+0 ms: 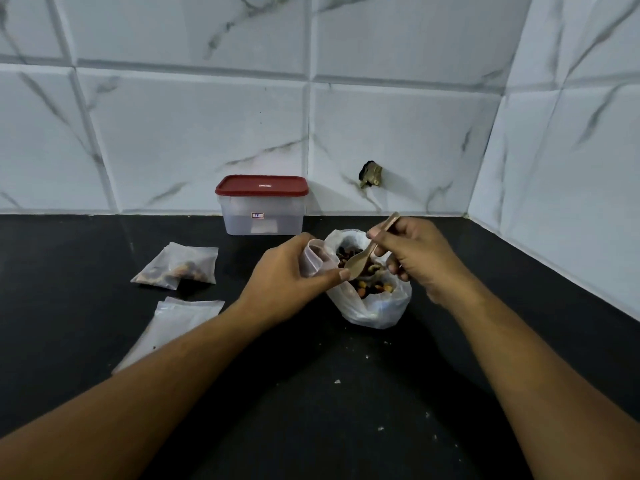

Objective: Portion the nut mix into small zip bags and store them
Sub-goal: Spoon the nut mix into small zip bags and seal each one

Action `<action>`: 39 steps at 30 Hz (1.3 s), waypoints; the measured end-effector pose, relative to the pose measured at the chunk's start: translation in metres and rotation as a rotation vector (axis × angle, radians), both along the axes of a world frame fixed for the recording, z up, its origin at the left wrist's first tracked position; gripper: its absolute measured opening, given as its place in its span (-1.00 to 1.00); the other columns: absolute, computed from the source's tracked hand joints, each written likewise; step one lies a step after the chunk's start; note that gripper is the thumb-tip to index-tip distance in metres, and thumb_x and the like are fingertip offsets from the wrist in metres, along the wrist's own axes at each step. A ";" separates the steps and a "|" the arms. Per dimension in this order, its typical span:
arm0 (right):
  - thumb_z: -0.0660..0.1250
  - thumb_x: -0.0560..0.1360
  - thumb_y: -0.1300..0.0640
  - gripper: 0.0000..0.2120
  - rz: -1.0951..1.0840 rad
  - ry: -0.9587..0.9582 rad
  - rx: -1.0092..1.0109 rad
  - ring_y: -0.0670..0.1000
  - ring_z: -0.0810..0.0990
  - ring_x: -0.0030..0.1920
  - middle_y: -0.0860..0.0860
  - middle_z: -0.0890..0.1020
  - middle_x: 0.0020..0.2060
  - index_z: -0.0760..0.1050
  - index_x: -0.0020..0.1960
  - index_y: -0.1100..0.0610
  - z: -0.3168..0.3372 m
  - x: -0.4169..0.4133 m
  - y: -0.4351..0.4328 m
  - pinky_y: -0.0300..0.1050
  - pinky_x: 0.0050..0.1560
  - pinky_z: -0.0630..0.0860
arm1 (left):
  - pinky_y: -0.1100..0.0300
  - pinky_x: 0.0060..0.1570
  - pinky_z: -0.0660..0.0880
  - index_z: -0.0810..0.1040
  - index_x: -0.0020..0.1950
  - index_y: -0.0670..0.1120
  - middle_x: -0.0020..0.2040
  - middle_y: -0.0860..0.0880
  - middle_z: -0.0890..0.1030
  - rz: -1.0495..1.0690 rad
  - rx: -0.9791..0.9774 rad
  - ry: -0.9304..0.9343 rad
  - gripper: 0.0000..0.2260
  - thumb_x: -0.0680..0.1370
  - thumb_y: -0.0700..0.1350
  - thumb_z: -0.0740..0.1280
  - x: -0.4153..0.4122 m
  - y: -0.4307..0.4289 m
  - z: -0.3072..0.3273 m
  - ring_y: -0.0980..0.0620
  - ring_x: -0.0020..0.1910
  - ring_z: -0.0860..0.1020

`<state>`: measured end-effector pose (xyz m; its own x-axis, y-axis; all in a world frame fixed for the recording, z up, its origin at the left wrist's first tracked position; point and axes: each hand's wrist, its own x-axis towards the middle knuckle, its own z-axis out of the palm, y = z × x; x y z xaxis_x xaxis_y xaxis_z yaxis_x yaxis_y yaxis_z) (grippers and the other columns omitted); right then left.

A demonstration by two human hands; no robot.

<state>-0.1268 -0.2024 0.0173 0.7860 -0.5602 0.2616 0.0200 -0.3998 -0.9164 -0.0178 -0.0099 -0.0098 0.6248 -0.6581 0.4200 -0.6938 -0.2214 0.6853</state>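
A white plastic bag (pixel 375 306) of mixed nuts (pixel 374 287) stands open on the black counter (pixel 311 393). My left hand (pixel 287 275) grips a small clear zip bag (pixel 317 259), its mouth held open beside the big bag. My right hand (pixel 415 258) pinches the handle of a wooden spoon (pixel 363 259), whose bowl lies over the nuts close to the small bag's mouth. Two filled small zip bags (pixel 178 268) lie to the left. Below them lie flat zip bags (pixel 176 323), partly hidden by my left forearm.
A clear plastic container with a red lid (pixel 262 204) stands at the back against the marble-tiled wall. The tiled wall turns a corner on the right. Crumbs (pixel 337 381) are scattered on the counter in front of me.
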 end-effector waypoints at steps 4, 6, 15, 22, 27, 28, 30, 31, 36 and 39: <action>0.32 0.65 0.07 -0.81 -0.198 -0.104 -0.179 -0.09 0.51 -0.41 0.00 0.61 -0.34 0.63 -0.07 0.12 -0.001 -0.002 -0.008 -0.13 -0.32 0.48 | 0.18 0.02 0.61 0.57 0.26 0.06 0.07 0.15 0.66 0.003 -0.010 0.015 -0.55 0.46 0.23 0.50 -0.002 0.002 -0.005 0.20 0.00 0.62; 0.30 0.64 0.07 -0.80 -0.235 -0.082 -0.249 -0.02 0.53 -0.37 0.01 0.61 -0.34 0.61 -0.11 0.10 -0.003 -0.005 -0.011 0.01 -0.22 0.52 | 0.10 0.05 0.63 0.57 0.24 0.07 0.05 0.14 0.66 -0.016 0.001 0.025 -0.56 0.46 0.24 0.49 -0.003 0.001 -0.007 0.19 -0.01 0.63; 0.28 0.59 0.16 -0.77 -0.262 -0.079 -0.078 -0.05 0.50 -0.47 -0.01 0.56 -0.45 0.63 -0.18 0.16 -0.014 -0.001 -0.012 -0.11 -0.36 0.47 | 0.14 0.06 0.63 0.57 0.26 0.08 0.09 0.14 0.66 -0.065 -0.021 0.084 -0.52 0.45 0.28 0.47 -0.002 0.002 -0.008 0.20 0.02 0.63; 0.30 0.59 0.16 -0.77 -0.194 -0.020 0.055 -0.03 0.43 -0.55 0.05 0.55 -0.45 0.63 -0.18 0.21 -0.017 0.004 -0.004 -0.25 -0.54 0.34 | 0.25 -0.02 0.59 0.56 0.21 0.13 0.05 0.16 0.67 -0.090 -0.055 0.129 -0.58 0.44 0.28 0.47 -0.002 0.001 -0.009 0.26 0.00 0.63; 0.33 0.60 0.13 -0.78 -0.162 0.012 0.167 -0.08 0.38 -0.58 0.10 0.64 -0.37 0.66 -0.10 0.24 -0.017 0.003 0.002 -0.31 -0.58 0.29 | 0.04 0.09 0.64 0.57 0.24 0.10 0.07 0.14 0.67 -0.092 -0.056 0.119 -0.52 0.43 0.31 0.47 0.001 0.002 -0.011 0.17 0.04 0.65; 0.33 0.61 0.13 -0.77 -0.164 0.010 0.195 -0.08 0.37 -0.58 0.10 0.65 -0.37 0.66 -0.08 0.25 -0.016 0.003 0.002 -0.31 -0.58 0.28 | 0.03 0.09 0.64 0.57 0.24 0.10 0.07 0.13 0.67 -0.094 -0.055 0.123 -0.52 0.43 0.31 0.47 0.000 0.002 -0.011 0.17 0.03 0.65; 0.32 0.61 0.13 -0.77 -0.197 -0.004 0.238 -0.09 0.35 -0.58 0.07 0.67 -0.38 0.66 -0.06 0.25 -0.016 0.004 0.001 -0.29 -0.59 0.25 | 0.06 0.07 0.64 0.57 0.23 0.10 0.05 0.13 0.67 -0.085 -0.047 0.117 -0.55 0.44 0.27 0.48 -0.001 0.002 -0.010 0.18 0.01 0.64; 0.31 0.61 0.13 -0.77 -0.219 -0.010 0.256 -0.09 0.35 -0.59 0.05 0.67 -0.39 0.66 -0.06 0.25 -0.016 0.004 0.000 -0.28 -0.59 0.24 | 0.09 0.06 0.63 0.56 0.23 0.11 0.04 0.13 0.66 -0.079 -0.042 0.112 -0.57 0.45 0.26 0.48 -0.001 0.002 -0.009 0.19 0.00 0.63; 0.31 0.60 0.15 -0.80 -0.265 -0.035 0.380 -0.10 0.31 -0.60 0.02 0.64 -0.44 0.65 -0.04 0.25 -0.017 0.005 -0.003 -0.27 -0.58 0.18 | 0.33 -0.08 0.58 0.55 0.17 0.17 0.03 0.16 0.66 -0.094 -0.038 0.126 -0.60 0.43 0.28 0.49 0.000 0.002 -0.009 0.32 -0.03 0.60; 0.32 0.59 0.15 -0.81 -0.276 -0.065 0.437 -0.10 0.31 -0.60 0.03 0.64 -0.43 0.65 -0.04 0.25 -0.016 0.005 -0.007 -0.28 -0.58 0.17 | 0.49 -0.20 0.49 0.53 0.19 0.17 0.02 0.20 0.63 -0.085 -0.033 0.124 -0.59 0.42 0.26 0.49 -0.001 0.002 -0.007 0.43 -0.05 0.56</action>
<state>-0.1218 -0.2090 0.0009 0.5838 -0.8119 -0.0002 0.0299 0.0217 -0.9993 -0.0189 -0.0080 -0.0169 0.6162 -0.6977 0.3654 -0.6186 -0.1416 0.7728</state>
